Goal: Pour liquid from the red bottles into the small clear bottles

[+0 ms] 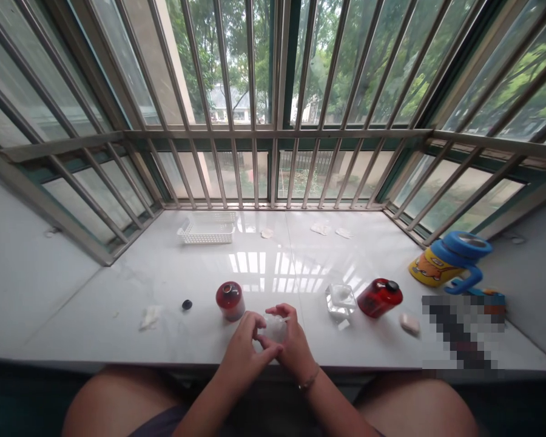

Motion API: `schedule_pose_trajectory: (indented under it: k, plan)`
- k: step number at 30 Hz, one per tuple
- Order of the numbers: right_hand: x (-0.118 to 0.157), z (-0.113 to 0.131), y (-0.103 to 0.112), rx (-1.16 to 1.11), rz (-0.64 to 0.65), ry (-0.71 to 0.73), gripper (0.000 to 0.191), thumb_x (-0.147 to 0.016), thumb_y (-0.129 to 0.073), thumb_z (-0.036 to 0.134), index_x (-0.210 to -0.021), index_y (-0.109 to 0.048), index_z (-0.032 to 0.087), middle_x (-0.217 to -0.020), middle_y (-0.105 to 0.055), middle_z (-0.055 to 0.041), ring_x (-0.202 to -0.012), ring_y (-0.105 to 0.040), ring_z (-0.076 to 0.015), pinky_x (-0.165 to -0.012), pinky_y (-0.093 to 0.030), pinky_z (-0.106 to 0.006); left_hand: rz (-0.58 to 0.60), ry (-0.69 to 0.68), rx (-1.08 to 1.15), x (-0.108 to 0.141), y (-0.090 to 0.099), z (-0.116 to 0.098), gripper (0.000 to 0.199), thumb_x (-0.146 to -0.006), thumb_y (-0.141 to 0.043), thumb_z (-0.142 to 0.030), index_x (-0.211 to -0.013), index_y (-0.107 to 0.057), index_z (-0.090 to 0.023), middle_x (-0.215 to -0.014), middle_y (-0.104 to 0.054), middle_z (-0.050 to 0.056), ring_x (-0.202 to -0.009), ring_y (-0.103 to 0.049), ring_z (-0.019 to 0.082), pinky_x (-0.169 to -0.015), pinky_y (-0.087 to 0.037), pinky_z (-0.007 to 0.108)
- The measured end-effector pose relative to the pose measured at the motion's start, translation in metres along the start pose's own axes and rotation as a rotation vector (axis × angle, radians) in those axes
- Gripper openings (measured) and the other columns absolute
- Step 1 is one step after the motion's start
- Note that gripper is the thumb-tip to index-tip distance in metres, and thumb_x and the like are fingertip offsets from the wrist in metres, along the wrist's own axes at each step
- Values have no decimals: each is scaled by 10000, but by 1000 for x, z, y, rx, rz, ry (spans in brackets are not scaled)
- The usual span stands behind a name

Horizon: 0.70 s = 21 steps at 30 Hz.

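Observation:
My left hand point(250, 345) and my right hand point(295, 341) are together near the counter's front edge. Between their curled fingers is a small, translucent whitish piece point(276, 329); its exact kind is unclear. Just beyond my left hand stands a dark red bottle point(230, 303) with its mouth uncovered. A small black cap point(187, 304) lies to its left. Right of my hands is a clear square glass container point(341, 298), with a small white scrap point(343, 325) in front of it. Beside the container stands a second red bottle point(379, 298), topped with a black cap.
A white perforated basket point(207, 233) sits at the back left of the white counter point(141, 273). Crumpled white tissue point(150, 317) lies at left. A pale pink block point(409, 324) and a blue-and-yellow flask point(441, 264) are at right. Window bars point(255, 170) bound the back.

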State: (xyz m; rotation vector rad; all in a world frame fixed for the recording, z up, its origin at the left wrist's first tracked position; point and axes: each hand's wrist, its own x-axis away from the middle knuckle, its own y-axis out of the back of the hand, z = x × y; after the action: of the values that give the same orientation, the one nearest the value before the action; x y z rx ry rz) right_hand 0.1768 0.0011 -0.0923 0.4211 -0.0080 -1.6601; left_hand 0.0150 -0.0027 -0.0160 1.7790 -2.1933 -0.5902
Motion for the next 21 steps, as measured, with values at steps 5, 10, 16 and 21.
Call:
schedule_pose_trajectory:
  k: [5, 10, 16, 21]
  plan:
    - [-2, 5, 1, 29, -7, 4, 679, -778, -881, 363, -1317, -480, 269, -1248, -712, -95, -1127, -732, -287, -992, -623, -467, 47, -51, 16, -4, -3, -4, 507, -801, -819, -219, -1290, -717, -309, -1238, -642, 94, -1020, -662, 260, -815, -593, 363]
    - [-4, 9, 3, 15, 23, -44, 662, -770, -870, 388, -1289, -481, 261, -1207, -709, -96, -1051, -743, -278, -940, -633, -447, -19, -15, 45, -11, -9, -5, 222, -911, -753, -323, -1125, -750, -261, -1225, -635, 102, -957, -653, 241, -685, -589, 310]
    - [-3, 6, 3, 61, 9, -43, 683, -738, -890, 402, -1282, -504, 256, -1202, -695, -79, -1070, -730, -284, -939, -621, -428, -126, -155, -16, -14, 0, -10, 219, -959, -751, -383, -1130, -738, -247, -1235, -649, 119, -976, -654, 244, -750, -595, 334]
    - [-3, 8, 4, 37, 16, -57, 635, -763, -893, 379, -1267, -524, 260, -1189, -713, -72, -1041, -740, -279, -933, -629, -431, -133, -369, -78, -9, 6, -16, 214, -969, -763, -329, -1161, -736, -240, -1191, -668, 135, -1146, -665, 304, -1010, -573, 461]
